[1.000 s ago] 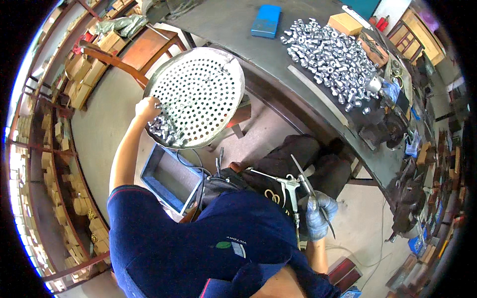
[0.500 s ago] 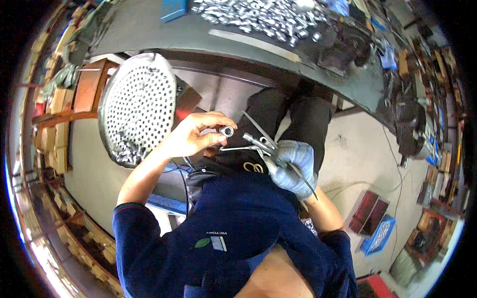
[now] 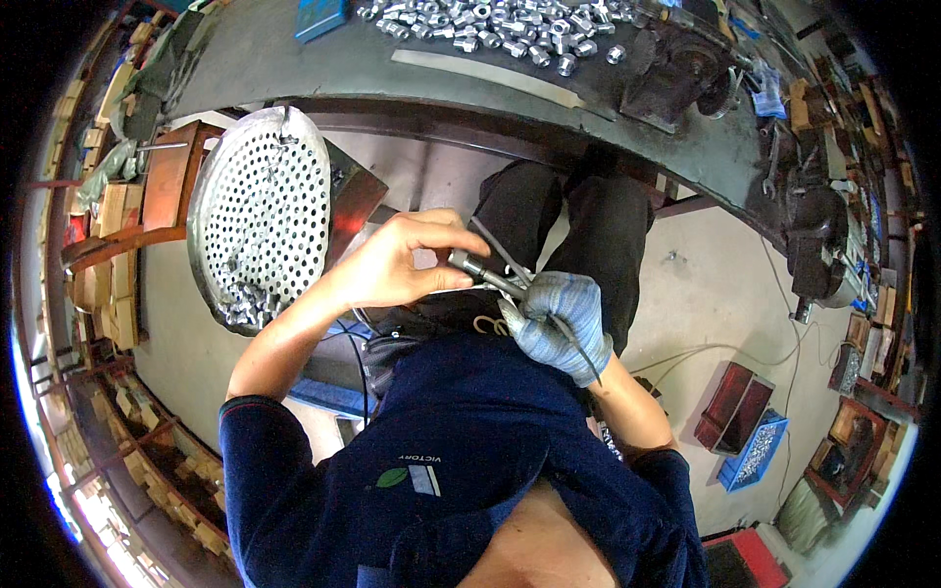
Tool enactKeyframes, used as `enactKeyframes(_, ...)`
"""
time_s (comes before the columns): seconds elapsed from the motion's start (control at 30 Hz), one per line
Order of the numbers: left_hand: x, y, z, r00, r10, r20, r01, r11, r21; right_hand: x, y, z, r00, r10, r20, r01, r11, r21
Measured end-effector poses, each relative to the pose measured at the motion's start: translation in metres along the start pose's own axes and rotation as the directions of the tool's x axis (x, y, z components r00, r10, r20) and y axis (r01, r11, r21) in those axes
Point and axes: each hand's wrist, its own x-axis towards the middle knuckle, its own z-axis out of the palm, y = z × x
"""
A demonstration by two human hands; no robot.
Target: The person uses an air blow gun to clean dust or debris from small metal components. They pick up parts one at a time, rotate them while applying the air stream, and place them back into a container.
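Left hand was brought closer since half-second before; small metal fitting pinched, apparently onto tool gripped by gloved right hand.

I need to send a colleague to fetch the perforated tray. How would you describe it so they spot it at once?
Start at the long dark workbench heaped with small metal fittings. Just below its left end, beside the bare left hand, sits a round silver tray. Unlike the wooden pieces around it, it is metal and dotted with holes, with a few fittings in its lower rim.
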Motion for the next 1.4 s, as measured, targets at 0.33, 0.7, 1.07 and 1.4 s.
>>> enactKeyframes(0.33,-0.007,-0.012,0.001,0.912,-0.287,-0.294,0.333,0.936,0.117,-0.005,-0.006,-0.013,0.996,0.056,-0.066,-0.053,0.998,0.034)
enactKeyframes(0.7,-0.013,-0.029,0.005,0.922,-0.072,-0.381,0.262,0.841,0.473,0.008,-0.031,-0.006,0.998,-0.057,-0.033,0.063,0.974,0.218)
enactKeyframes(1.07,0.029,-0.05,0.011,0.94,-0.1,-0.327,0.237,0.88,0.412,0.014,-0.001,-0.001,0.983,-0.135,-0.123,0.137,0.991,0.008)
enactKeyframes(1.4,0.172,-0.083,-0.075,0.888,-0.229,-0.398,0.15,0.964,-0.22,-0.012,-0.01,-0.035,0.986,-0.01,-0.165,0.013,1.0,0.015)
